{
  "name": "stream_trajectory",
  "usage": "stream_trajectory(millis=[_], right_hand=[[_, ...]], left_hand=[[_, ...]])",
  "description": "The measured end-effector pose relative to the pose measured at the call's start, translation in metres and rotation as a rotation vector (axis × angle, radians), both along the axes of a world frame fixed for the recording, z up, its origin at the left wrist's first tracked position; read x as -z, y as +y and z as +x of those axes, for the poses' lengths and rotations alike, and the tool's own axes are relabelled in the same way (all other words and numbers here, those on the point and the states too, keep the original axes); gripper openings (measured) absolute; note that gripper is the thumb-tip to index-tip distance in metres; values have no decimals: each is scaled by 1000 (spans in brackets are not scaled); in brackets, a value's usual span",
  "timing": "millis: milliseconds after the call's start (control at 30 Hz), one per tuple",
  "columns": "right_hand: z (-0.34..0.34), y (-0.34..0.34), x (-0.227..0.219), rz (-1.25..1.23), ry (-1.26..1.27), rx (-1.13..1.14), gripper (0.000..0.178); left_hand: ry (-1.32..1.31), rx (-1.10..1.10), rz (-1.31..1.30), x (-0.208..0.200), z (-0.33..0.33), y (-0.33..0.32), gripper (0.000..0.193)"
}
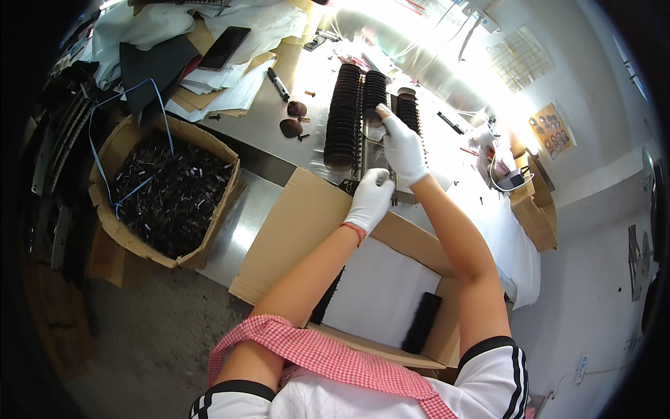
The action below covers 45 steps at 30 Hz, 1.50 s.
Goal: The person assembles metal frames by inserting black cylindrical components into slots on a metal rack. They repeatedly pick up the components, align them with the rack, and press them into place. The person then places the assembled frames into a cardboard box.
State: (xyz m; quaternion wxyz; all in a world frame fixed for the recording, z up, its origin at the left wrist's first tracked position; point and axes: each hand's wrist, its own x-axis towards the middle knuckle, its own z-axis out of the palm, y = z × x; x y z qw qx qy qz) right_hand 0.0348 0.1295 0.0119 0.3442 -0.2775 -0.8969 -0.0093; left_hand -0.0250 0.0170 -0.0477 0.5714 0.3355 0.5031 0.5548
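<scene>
Dark sunglass lenses stand on edge in a rack: a long left row (340, 122), a shorter middle row (375, 87) and a right row (409, 110). My right hand (405, 148), in a white glove, reaches over the rack. Its fingers are closed at the near end of the middle row, on a dark lens (373, 119) partly hidden by the fingertips. My left hand (370, 201), also white-gloved, is at the rack's near end with its fingers curled. What it holds, if anything, is hidden.
An open cardboard box (447, 332) with white sheet and black rolls sits before me. At left, another carton (100, 199) holds many small dark pieces. Loose lenses (291, 128), a marker (278, 84), papers and a phone (225, 47) lie on the metal table.
</scene>
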Motion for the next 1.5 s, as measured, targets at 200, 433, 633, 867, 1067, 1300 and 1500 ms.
stream_trajectory(millis=[200, 433, 633, 867, 1067, 1300, 1500], right_hand=[[52, -66, -22, -193, -357, -232, 62], [24, 28, 2, -604, 190, 182, 55], [-15, 99, 34, -1172, 481, 16, 76], [-21, 87, 33, -865, 100, -33, 58], [-40, 60, 54, -159, -195, 62, 63], [-18, 42, -4, -140, -7, -93, 49], [38, -47, -42, -380, -337, -288, 60]], left_hand=[[-1205, -101, -35, -29, -4, -13, 28], [-275, -167, 17, -10, 5, -8, 8], [452, -114, 97, 15, -1, 8, 26], [353, 220, -4, 1, -31, 15, 27], [351, 285, 20, -4, -34, 16, 27], [-378, 161, -70, -17, -28, 5, 32], [-950, -219, 60, -49, -7, -7, 33]])
